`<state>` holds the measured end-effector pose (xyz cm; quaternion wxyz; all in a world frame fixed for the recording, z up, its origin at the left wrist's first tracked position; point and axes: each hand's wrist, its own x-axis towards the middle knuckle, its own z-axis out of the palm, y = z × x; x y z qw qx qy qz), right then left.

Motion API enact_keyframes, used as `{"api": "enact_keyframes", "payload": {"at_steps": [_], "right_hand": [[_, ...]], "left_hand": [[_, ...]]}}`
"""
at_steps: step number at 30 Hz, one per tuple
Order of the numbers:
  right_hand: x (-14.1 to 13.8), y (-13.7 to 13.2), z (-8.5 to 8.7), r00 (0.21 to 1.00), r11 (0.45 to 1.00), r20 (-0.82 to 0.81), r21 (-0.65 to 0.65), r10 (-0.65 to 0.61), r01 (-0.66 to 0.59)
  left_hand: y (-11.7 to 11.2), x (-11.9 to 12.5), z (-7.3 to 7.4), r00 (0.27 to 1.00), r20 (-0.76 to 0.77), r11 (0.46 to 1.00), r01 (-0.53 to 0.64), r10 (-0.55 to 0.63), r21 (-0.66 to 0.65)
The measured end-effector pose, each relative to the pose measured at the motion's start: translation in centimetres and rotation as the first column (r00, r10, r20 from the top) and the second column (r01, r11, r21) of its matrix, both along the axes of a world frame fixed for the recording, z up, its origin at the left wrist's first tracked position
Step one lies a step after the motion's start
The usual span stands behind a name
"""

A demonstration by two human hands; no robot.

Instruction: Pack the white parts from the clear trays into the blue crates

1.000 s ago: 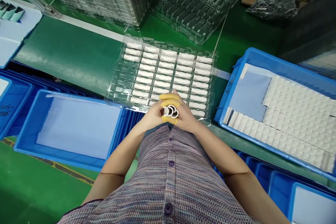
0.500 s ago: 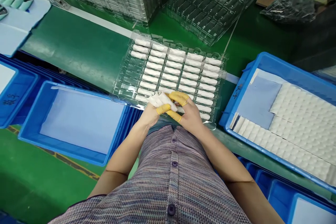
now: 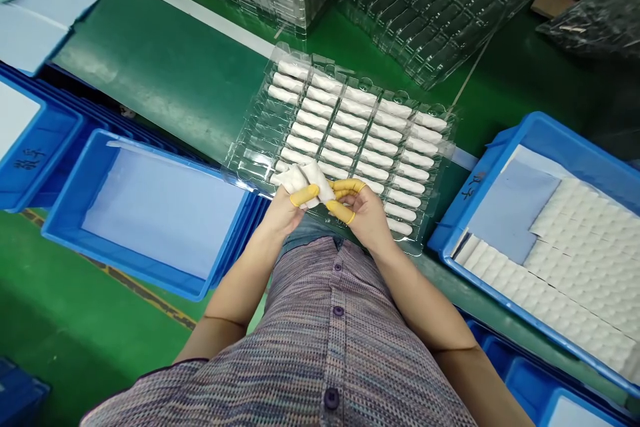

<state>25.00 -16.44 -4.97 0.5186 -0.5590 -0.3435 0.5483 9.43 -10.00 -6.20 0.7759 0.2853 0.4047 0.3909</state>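
Note:
My left hand (image 3: pixel 285 208) wears yellow finger cots and is closed on a small bunch of white oblong pieces (image 3: pixel 304 177). Touching the same bunch from the right, my right hand (image 3: pixel 361 211), also in yellow cots, has its fingers curled around it. Both hands hover over the near edge of a clear plastic tray (image 3: pixel 250 147) whose rows of slots hold several more white pieces (image 3: pixel 360 140).
A blue bin (image 3: pixel 95 167) lined with pale blue sheet sits at left. At right, a blue bin (image 3: pixel 505 140) holds rows of white pieces. Stacks of empty clear trays (image 3: pixel 440 7) stand behind on the green belt (image 3: pixel 165 73). More blue bins lie beyond the left one.
The white pieces were held end-on between both hands close to my body; they now lie sideways in my left hand, moved up-left over the tray's near edge. The view shifted.

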Motion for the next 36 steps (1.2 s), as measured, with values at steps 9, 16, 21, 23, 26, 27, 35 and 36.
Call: {"api": "enact_keyframes", "payload": {"at_steps": [9, 16, 21, 23, 26, 27, 35, 36], "right_hand": [[-0.4, 0.0, 0.9, 0.994, 0.998, -0.095, 0.002, -0.059, 0.060], [-0.1, -0.2, 0.5, 0.952, 0.996, -0.300, -0.086, -0.058, 0.034], [-0.6, -1.3, 0.9, 0.920, 0.961, 0.364, 0.271, -0.145, 0.044], [-0.6, -1.6, 1.1, 0.826, 0.937, 0.534, 0.350, -0.183, -0.018], [-0.3, -1.6, 1.1, 0.903, 0.949, 0.407, 0.314, -0.139, 0.004], [-0.1, -1.6, 1.0, 0.961, 0.968, 0.261, 0.250, -0.095, 0.027], [0.2, -1.0, 1.0, 0.739, 0.939, -0.660, -0.151, 0.138, -0.310], [0.1, -0.8, 1.1, 0.722, 0.935, -0.679, -0.156, 0.133, -0.319]], "left_hand": [[-0.5, 0.9, -0.1, 0.990, 0.047, 0.991, -0.131, 0.131, -0.013], [-0.4, 1.4, 1.0, 0.968, 0.085, 0.970, -0.232, 0.238, -0.068], [-0.6, 2.3, 1.5, 0.966, 0.049, 0.965, -0.257, 0.255, 0.049], [-0.6, 2.4, 1.4, 0.969, 0.052, 0.969, -0.242, 0.240, 0.051], [-0.2, 2.0, 0.9, 0.981, 0.063, 0.982, -0.188, 0.185, 0.034], [-0.1, 1.7, 0.7, 0.985, 0.073, 0.988, -0.155, 0.154, 0.017], [0.8, -0.3, 0.0, 0.991, 0.135, 0.999, -0.007, 0.011, -0.031], [0.8, -0.4, 0.0, 0.991, 0.137, 1.000, 0.002, 0.002, -0.030]]}}
